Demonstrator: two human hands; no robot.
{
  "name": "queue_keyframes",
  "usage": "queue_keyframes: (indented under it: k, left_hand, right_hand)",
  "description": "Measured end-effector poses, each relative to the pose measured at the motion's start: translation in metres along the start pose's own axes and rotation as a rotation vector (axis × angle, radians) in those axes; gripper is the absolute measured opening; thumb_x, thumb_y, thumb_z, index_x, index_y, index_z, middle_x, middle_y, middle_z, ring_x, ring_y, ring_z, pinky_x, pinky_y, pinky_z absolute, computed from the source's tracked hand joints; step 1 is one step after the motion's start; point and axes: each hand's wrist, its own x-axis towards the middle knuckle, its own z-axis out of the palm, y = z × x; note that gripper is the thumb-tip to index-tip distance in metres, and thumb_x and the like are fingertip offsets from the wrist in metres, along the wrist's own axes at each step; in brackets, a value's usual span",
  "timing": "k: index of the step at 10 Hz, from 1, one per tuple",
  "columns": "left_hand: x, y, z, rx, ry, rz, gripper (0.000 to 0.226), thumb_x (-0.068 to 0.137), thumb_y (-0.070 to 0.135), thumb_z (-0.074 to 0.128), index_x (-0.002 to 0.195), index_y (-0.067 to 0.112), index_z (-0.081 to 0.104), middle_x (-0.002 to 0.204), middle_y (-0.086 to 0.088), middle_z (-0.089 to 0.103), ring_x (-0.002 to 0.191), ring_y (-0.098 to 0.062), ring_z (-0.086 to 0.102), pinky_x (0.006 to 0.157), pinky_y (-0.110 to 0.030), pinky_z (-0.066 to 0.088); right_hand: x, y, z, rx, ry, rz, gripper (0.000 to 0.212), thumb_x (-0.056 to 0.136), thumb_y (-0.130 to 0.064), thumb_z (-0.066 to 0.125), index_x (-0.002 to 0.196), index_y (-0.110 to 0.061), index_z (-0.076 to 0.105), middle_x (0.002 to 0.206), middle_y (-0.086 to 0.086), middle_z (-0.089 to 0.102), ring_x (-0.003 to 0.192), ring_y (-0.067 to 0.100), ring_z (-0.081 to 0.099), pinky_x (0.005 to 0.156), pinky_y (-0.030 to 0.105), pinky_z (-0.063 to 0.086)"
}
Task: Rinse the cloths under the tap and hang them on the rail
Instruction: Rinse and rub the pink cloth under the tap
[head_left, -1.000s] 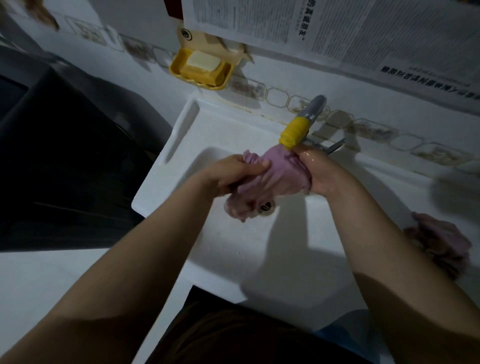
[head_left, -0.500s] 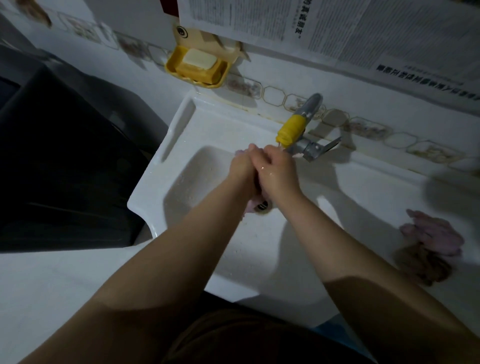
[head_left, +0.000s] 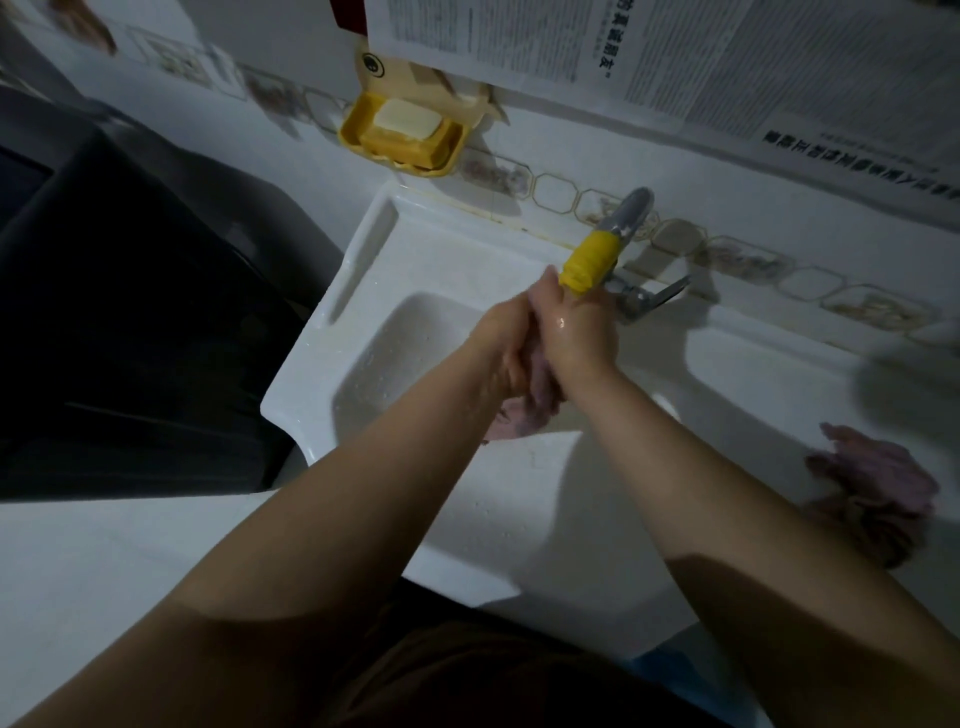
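Two hands are meeting over the white sink (head_left: 363, 291), just under the yellow nozzle (head_left: 589, 260) of the tap (head_left: 626, 213). The left hand (head_left: 506, 343) and the right hand (head_left: 579, 332) are pressing against each other, fingers curling round a pink cloth (head_left: 524, 410) and squeezing it between them. Most of this cloth is sitting hidden inside the grip; a bunched end is hanging out below the hands, above the basin. Both hands are looking wet, with a shine on the back of the right one. Whether water is running from the nozzle is too hard to tell.

A second pink cloth (head_left: 878, 478) is lying crumpled on the sink's flat right ledge, well apart from the hands, with a brownish cloth (head_left: 857, 525) bunching against its near side. The tap's metal lever (head_left: 660, 296) is sticking out to the right, just behind the right hand. On the tiled wall, a yellow soap dish (head_left: 452, 156) is holding a pale bar of soap (head_left: 408, 120), and printed newspaper sheets (head_left: 675, 47) are covering the wall above.
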Motion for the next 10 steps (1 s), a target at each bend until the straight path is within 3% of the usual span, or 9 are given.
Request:
queue_keyframes:
  k: [1, 2, 3, 4, 5, 6, 7, 9, 10]
  left_hand:
    - [0.005, -0.004, -0.009, -0.046, 0.03, 0.096, 0.038, 0.103, 0.04, 0.033, 0.08, 0.013, 0.049, 0.044, 0.005, 0.059, 0.04, -0.005, 0.058, 0.042, -0.013, 0.046]
    - [0.001, -0.015, -0.003, -0.017, -0.088, -0.105, 0.053, 0.097, 0.057, 0.036, 0.11, 0.01, 0.058, 0.084, -0.017, 0.059, 0.082, -0.021, 0.061, 0.076, -0.03, 0.048]
    - [-0.004, -0.012, -0.011, -0.004, -0.268, -0.168, 0.056, 0.098, 0.057, 0.03, 0.083, 0.011, 0.056, 0.062, -0.009, 0.056, 0.053, -0.018, 0.051, 0.058, -0.023, 0.04]
    - [-0.001, 0.0, -0.035, 0.064, -0.356, -0.042, 0.05, 0.098, 0.053, 0.035, 0.1, 0.009, 0.06, 0.08, -0.008, 0.067, 0.068, -0.015, 0.063, 0.069, -0.026, 0.049]
    - [0.001, 0.004, -0.054, 0.254, -0.354, 0.056, 0.04, 0.09, 0.038, 0.062, 0.106, 0.002, 0.059, 0.092, -0.011, 0.065, 0.079, -0.013, 0.064, 0.074, -0.023, 0.054]
    - [0.003, 0.009, -0.065, 0.281, -0.306, 0.12, 0.022, 0.098, 0.019, 0.05, 0.098, -0.001, 0.06, 0.085, -0.01, 0.068, 0.079, -0.016, 0.066, 0.077, -0.025, 0.055]
    - [0.005, 0.014, -0.065, 0.338, -0.148, 0.251, 0.029, 0.1, 0.024, 0.049, 0.096, -0.003, 0.06, 0.076, -0.01, 0.071, 0.069, -0.017, 0.068, 0.059, -0.023, 0.054]
    - [0.016, 0.009, -0.039, 0.286, 0.174, 0.374, 0.037, 0.095, 0.036, 0.057, 0.085, 0.001, 0.061, 0.085, -0.021, 0.066, 0.076, -0.026, 0.066, 0.073, -0.035, 0.056]
    - [0.014, 0.0, -0.017, 0.192, 0.163, 0.26, 0.029, 0.099, 0.033, 0.048, 0.081, 0.01, 0.054, 0.069, -0.007, 0.056, 0.056, -0.018, 0.056, 0.048, -0.022, 0.049]
  right_hand:
    - [-0.012, -0.007, 0.007, -0.007, -0.015, -0.136, 0.042, 0.098, -0.04, 0.041, 0.072, -0.012, 0.059, 0.073, 0.011, 0.061, 0.072, 0.029, 0.055, 0.059, 0.031, 0.033]
    - [0.005, -0.002, 0.0, 0.002, -0.057, 0.047, 0.042, 0.095, -0.044, 0.045, 0.084, -0.008, 0.063, 0.093, 0.018, 0.067, 0.09, 0.035, 0.062, 0.076, 0.034, 0.045]
    - [0.03, 0.002, -0.012, 0.033, -0.152, 0.13, 0.04, 0.094, -0.044, 0.048, 0.096, -0.008, 0.064, 0.096, 0.014, 0.066, 0.093, 0.03, 0.062, 0.077, 0.031, 0.046]
    - [0.034, 0.005, -0.018, 0.234, -0.322, 0.295, 0.028, 0.101, -0.027, 0.041, 0.081, -0.012, 0.053, 0.081, 0.005, 0.052, 0.075, 0.02, 0.051, 0.061, 0.028, 0.036]
    - [0.044, 0.021, -0.024, 0.816, -0.495, 0.514, 0.026, 0.097, -0.028, 0.046, 0.072, -0.02, 0.043, 0.059, -0.001, 0.048, 0.047, 0.011, 0.043, 0.042, 0.023, 0.035]
    - [0.043, 0.027, -0.036, 0.888, -0.563, 0.518, 0.02, 0.096, -0.019, 0.047, 0.076, -0.018, 0.046, 0.049, -0.006, 0.046, 0.036, 0.002, 0.033, 0.029, 0.012, 0.023]
    - [0.038, 0.023, -0.039, 0.708, -0.49, 0.476, 0.015, 0.093, -0.012, 0.045, 0.079, -0.013, 0.05, 0.047, -0.001, 0.049, 0.035, 0.004, 0.033, 0.031, 0.013, 0.021]
    - [0.015, 0.002, -0.021, 0.388, -0.228, 0.322, 0.038, 0.095, -0.033, 0.052, 0.06, -0.018, 0.051, 0.05, 0.002, 0.049, 0.029, 0.007, 0.041, 0.035, 0.014, 0.029]
    - [-0.015, -0.002, 0.0, 0.248, -0.178, 0.007, 0.044, 0.094, -0.044, 0.05, 0.06, -0.018, 0.059, 0.058, 0.004, 0.061, 0.058, 0.016, 0.061, 0.057, 0.025, 0.048]
